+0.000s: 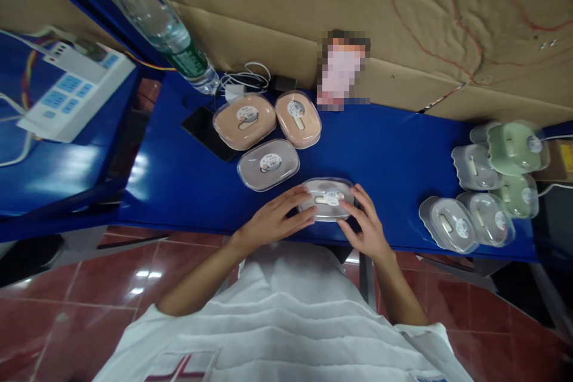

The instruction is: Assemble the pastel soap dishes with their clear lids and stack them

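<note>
A grey oval container with a clear lid (326,210) sits at the table's front edge, between both hands. My left hand (286,213) touches its left end, fingers extended over the rim. On the right end rests my right hand (363,221), fingers spread, one near the white label. Just behind and to the left lies another grey lidded container (262,172). Two peach lidded containers (233,131) (293,131) lie farther back, beside each other.
Several grey and green lidded containers (521,146) stand at the right end of the blue table (380,155). A water bottle (156,24), a dark phone (203,131), a white cable (250,76) and a power strip (76,95) are at the left. Cardboard (268,0) lines the back.
</note>
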Action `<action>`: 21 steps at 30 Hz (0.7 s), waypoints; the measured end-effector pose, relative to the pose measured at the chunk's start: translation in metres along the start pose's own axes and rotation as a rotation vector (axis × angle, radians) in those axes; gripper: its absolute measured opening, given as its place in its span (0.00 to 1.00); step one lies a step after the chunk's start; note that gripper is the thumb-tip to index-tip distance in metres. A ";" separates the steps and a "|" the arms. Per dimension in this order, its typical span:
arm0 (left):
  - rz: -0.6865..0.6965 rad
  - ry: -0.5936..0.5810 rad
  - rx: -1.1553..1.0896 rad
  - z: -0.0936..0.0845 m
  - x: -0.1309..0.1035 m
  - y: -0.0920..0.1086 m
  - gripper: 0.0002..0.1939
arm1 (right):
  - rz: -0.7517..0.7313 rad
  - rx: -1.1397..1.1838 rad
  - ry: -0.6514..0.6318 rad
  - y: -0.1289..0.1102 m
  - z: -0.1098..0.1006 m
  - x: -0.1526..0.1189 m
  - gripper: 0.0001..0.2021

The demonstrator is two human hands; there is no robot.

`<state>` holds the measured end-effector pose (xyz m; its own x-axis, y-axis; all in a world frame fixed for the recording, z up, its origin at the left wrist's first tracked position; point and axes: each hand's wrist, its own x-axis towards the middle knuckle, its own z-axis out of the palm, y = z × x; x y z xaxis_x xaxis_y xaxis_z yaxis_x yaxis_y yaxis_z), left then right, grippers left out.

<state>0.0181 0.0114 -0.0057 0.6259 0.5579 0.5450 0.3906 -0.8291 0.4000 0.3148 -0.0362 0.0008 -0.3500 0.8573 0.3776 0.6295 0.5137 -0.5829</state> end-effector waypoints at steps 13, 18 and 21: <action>0.019 -0.001 0.095 -0.002 -0.001 -0.001 0.17 | -0.041 -0.138 -0.023 -0.002 0.006 -0.004 0.31; -0.007 -0.018 0.127 -0.002 0.005 0.000 0.17 | -0.034 -0.208 0.010 0.000 0.009 0.003 0.32; -0.001 0.060 0.202 -0.007 0.004 0.003 0.25 | 0.057 -0.247 0.002 -0.003 0.011 0.012 0.34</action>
<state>0.0166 0.0119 0.0030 0.5866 0.5550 0.5898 0.5223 -0.8158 0.2482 0.3011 -0.0273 -0.0016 -0.3078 0.8845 0.3506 0.7985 0.4405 -0.4103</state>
